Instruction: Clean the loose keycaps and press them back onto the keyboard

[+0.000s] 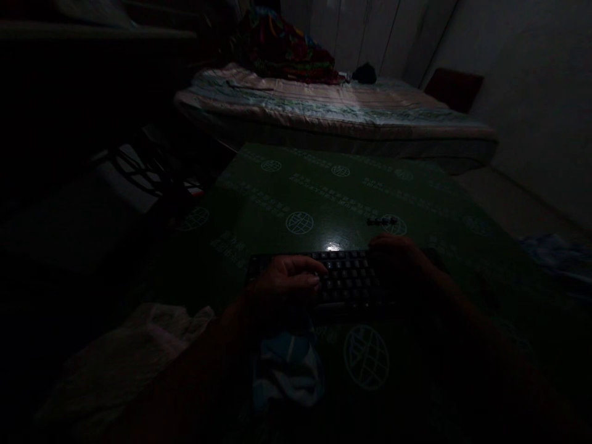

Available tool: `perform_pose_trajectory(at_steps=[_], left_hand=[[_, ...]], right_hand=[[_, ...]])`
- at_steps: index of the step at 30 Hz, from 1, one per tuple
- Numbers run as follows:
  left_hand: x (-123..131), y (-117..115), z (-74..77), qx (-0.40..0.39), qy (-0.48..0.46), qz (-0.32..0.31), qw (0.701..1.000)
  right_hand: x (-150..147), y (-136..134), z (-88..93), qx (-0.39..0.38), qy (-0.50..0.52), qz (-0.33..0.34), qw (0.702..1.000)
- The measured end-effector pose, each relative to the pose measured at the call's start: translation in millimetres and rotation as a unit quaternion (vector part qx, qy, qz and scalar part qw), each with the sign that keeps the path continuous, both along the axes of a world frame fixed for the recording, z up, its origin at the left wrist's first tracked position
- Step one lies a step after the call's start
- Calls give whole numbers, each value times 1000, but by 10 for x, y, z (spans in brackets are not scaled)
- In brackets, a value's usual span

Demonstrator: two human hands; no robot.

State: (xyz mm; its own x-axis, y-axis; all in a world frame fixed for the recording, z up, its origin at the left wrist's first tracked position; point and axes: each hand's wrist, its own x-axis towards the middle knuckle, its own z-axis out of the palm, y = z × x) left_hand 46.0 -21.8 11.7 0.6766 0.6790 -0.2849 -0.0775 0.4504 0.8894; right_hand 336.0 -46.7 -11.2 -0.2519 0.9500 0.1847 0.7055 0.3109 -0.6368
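Black keyboard under left hand, loosely spread, empty-looking, and right hand, curled, grip unclear

Has two bare hands, both dimly lit. On the left hand, shows a slim forefinger with a rounded tip and a broader, blunter thumb, slightly paler at the end. Runs back into a long left forearm, bare where visible and plain in outline. On the right hand, shows a rounded, compact shape, too dark for counting fingers. Runs on into a bare right forearm, fading into shadow toward the lower corner.
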Motion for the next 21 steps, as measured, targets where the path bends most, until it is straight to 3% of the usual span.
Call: perform_pose_trajectory(at_steps=[21], left_hand=[[-15,8,-24,-6,-10,-11,1000]], right_hand=[[59,-16,-72,8,25,13,1000]])
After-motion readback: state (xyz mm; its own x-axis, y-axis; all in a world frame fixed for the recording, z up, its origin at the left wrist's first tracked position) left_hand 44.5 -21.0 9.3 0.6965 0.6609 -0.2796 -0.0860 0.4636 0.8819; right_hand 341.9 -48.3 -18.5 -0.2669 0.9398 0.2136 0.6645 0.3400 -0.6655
